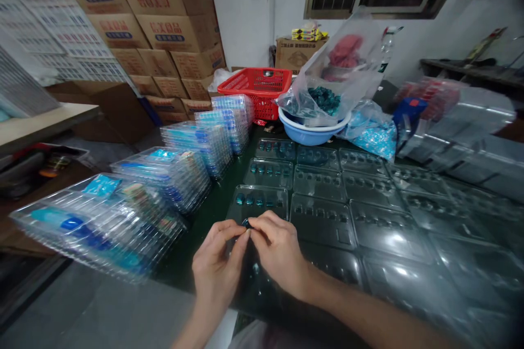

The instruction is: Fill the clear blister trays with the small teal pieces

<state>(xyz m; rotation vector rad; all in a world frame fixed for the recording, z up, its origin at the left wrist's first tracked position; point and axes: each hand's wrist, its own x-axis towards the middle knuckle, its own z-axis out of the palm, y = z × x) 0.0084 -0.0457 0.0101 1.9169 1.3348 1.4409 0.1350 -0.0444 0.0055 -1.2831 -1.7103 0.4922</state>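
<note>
My left hand and my right hand meet over the near edge of a clear plastic tray. Fingertips of both are pinched around a small, glossy dark teal piece, mostly covered by the fingers. In that tray, several teal pieces sit in a row of hollows along the far side. Just behind it, another clear tray has a similar row. More clear trays with moulded hollows spread out to the right of my hands.
Stacks of filled clear packs line the left of the dark green table. At the back stand a red basket and a blue basin with a bag of teal pieces. Beside it lies a bag of light-blue packets. Cardboard boxes rise behind.
</note>
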